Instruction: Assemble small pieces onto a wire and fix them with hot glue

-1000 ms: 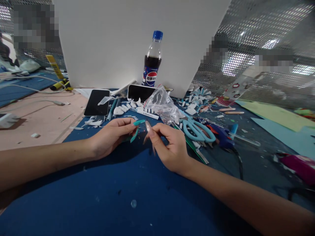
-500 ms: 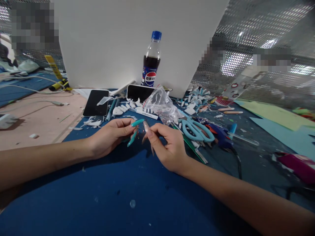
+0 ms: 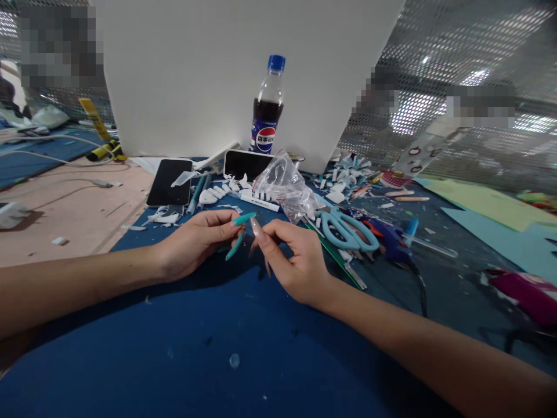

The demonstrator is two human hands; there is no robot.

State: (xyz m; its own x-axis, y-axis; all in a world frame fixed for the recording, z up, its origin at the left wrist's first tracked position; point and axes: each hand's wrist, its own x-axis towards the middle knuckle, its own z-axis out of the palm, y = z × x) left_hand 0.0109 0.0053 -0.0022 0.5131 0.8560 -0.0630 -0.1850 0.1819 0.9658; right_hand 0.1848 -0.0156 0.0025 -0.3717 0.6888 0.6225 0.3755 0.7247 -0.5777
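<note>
My left hand [image 3: 195,241] rests on the blue mat [image 3: 226,342] with its fingers curled and long teal nails pointing right. My right hand [image 3: 296,255] has long pale nails; its thumb and forefinger are pinched together right at the left hand's fingertips. The two hands touch or nearly touch there. Anything tiny between the fingers is too small to make out. A crumpled clear plastic bag [image 3: 287,186] lies just behind the hands, and light blue scissors [image 3: 348,229] lie just right of my right hand.
A cola bottle [image 3: 267,107] stands against a white board [image 3: 195,75]. Two dark phones [image 3: 169,181] [image 3: 246,164], a white marker [image 3: 261,202], white foam scraps [image 3: 215,194], a blue glue gun [image 3: 391,241] and coloured paper sheets [image 3: 487,203] surround the mat. Metal mesh closes the right side.
My right hand has edged slightly left, toward the left hand's fingertips. Everything else stays where it was.
</note>
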